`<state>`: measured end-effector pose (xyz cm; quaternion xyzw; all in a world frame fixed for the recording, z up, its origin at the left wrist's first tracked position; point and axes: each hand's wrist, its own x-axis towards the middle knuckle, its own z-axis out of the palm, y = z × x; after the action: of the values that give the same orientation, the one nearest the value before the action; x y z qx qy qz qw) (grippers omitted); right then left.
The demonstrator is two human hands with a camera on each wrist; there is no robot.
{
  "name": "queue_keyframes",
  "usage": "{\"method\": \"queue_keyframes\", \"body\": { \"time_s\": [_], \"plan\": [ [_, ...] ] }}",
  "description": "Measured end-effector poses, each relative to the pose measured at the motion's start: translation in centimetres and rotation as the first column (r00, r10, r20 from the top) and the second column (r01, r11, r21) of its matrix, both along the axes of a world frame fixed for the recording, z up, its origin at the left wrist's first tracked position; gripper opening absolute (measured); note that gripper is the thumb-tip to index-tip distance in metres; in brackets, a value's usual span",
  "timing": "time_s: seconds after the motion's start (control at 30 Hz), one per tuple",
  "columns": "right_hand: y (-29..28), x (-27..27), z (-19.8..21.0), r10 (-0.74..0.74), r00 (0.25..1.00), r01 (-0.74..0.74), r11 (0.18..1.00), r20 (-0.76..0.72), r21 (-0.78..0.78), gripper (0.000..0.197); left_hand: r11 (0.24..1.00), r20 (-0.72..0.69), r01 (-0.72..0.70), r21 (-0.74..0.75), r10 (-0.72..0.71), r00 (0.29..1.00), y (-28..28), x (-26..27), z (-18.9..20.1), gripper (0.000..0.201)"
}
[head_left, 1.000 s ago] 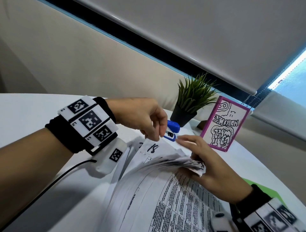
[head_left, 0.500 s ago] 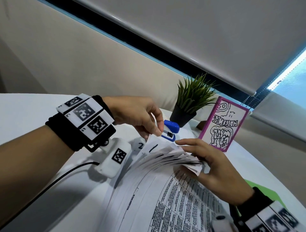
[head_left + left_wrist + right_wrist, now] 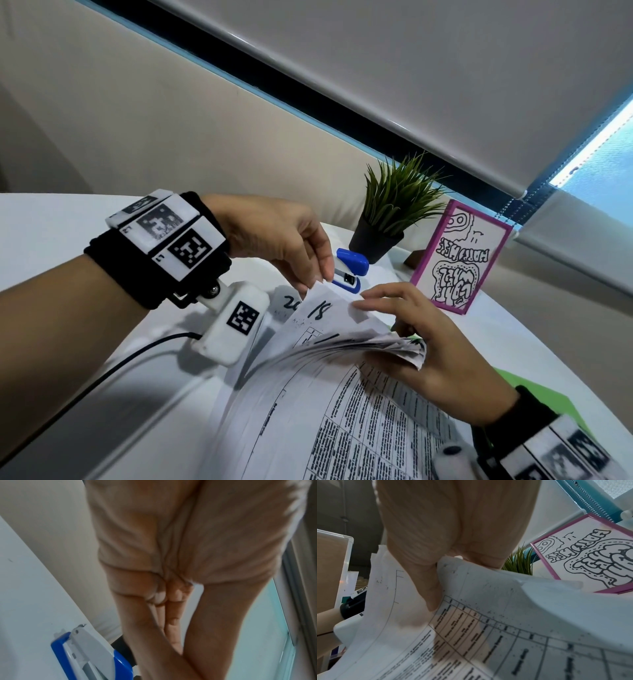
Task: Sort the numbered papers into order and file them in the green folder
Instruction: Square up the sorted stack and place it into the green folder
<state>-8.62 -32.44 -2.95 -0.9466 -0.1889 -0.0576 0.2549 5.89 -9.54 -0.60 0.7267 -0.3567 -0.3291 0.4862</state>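
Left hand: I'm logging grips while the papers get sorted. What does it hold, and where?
The left hand pinches the top corner of the sheet marked 18, lifted off the fanned stack gripped by the right hand.

Two hands are at work, a left hand [image 3: 284, 236] and a right hand [image 3: 442, 346]. One thick stack of papers [image 3: 308, 411] lies on one white table [image 3: 51, 240], too many sheets to count; two handwritten numbers show. One green folder [image 3: 534, 397], one blue stapler [image 3: 349, 270], one potted plant [image 3: 394, 212], one pink-framed drawing [image 3: 459, 263].
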Motion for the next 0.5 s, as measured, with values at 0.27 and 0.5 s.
{"method": "queue_keyframes", "body": {
  "time_s": [0.27, 0.5],
  "plan": [
    [0.16, -0.31, 0.33, 0.015, 1.0, -0.015, 1.0, 0.001, 0.011, 0.039, 1.0, 0.007, 0.021, -0.015, -0.021, 1.0, -0.17, -0.29, 0.28, 0.015],
    [0.0, -0.56, 0.29, 0.012, 0.999, -0.01, 0.999, 0.045, -0.043, 0.02, 0.999, 0.029, -0.03, -0.025, 0.031, 0.999, -0.3, 0.01, -0.02, 0.012]
  ]
}}
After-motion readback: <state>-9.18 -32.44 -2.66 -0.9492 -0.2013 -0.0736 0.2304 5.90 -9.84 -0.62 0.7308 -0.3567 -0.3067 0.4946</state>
